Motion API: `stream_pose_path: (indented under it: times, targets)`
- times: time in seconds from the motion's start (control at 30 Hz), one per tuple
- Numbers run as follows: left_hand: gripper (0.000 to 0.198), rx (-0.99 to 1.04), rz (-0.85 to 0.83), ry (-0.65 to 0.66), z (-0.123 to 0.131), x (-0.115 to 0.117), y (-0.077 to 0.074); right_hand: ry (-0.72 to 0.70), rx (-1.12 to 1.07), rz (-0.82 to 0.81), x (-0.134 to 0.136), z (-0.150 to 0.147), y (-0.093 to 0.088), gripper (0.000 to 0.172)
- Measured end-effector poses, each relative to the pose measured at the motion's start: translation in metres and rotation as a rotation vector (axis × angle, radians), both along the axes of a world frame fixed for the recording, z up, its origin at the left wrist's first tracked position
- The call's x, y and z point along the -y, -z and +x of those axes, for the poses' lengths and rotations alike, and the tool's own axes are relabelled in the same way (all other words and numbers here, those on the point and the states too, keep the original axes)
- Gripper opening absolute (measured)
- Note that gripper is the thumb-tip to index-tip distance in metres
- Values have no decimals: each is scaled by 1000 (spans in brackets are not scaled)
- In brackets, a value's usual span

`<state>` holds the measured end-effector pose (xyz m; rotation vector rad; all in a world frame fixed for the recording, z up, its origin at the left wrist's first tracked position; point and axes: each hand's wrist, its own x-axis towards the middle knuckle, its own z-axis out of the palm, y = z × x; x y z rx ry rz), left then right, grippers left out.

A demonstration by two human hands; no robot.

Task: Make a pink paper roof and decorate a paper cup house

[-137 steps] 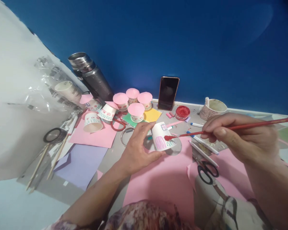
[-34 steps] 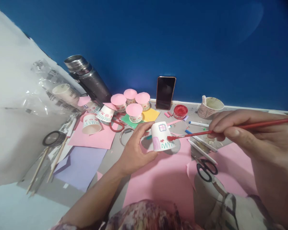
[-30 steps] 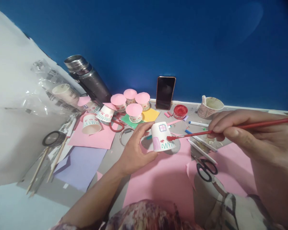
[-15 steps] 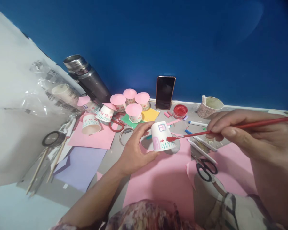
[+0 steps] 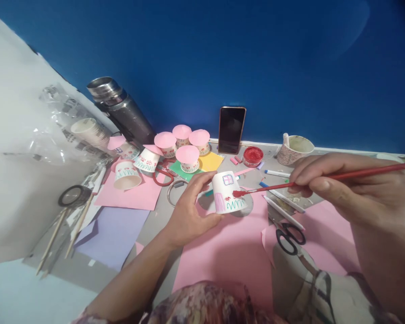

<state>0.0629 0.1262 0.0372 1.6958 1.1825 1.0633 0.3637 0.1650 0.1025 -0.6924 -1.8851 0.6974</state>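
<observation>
Between the thumb and fingers of my left hand (image 5: 192,209) is a white paper cup (image 5: 224,191), held upside down and slightly tilted. It bears a drawn window, a pink door, green zigzag grass and small red marks. My right hand (image 5: 354,189) pinches a red-handled paintbrush (image 5: 273,186), whose red-loaded tip meets the cup's side above the grass. Beyond the cup stands an open pot of red paint (image 5: 253,156). Several decorated cups with pink paper roofs (image 5: 187,155) are grouped behind my left hand.
Pink paper (image 5: 222,256) lies under my hands, with black-handled scissors (image 5: 290,238) and several markers (image 5: 283,213) on the right. A phone (image 5: 231,130) leans on the blue wall. At the left are a steel flask (image 5: 124,110), purple paper (image 5: 116,234) and a tape roll (image 5: 70,195).
The brush tip has shifted slightly left and up on the cup's side. My left hand and the cup stay almost still.
</observation>
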Motion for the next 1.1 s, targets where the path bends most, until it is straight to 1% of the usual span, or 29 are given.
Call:
stream_pose_path:
  times: [0.1,0.23,0.4,0.53,0.63,0.8,0.87,1.0,1.03,1.1]
  targets:
    - [83,-4,-7,-2,0,0,0,-11,-24,4,-1,1,-1,14]
    - [82,7,-6,7,0,0,0,-1,10,1,-1,0,-1,13]
    - [83,16,-6,13,0,-1,1,16,-39,-8,1,-2,-1,16]
    - [81,36,-3,11,0,0,1,36,-18,-21,1,-2,-3,13]
    - [80,46,-12,8,0,0,1,13,-18,-4,0,0,-3,12]
    - [79,43,1,11,1,-1,0,33,-62,29,-1,3,-1,16]
    - [79,40,6,17,2,-1,0,66,-57,29,1,4,0,15]
    - [79,31,12,24,3,0,-2,202,-62,-25,5,6,-1,9]
    - [79,27,11,21,3,0,-2,211,-74,-32,6,7,-2,8]
    - [80,18,11,14,2,1,-2,183,-84,-27,6,8,-4,8]
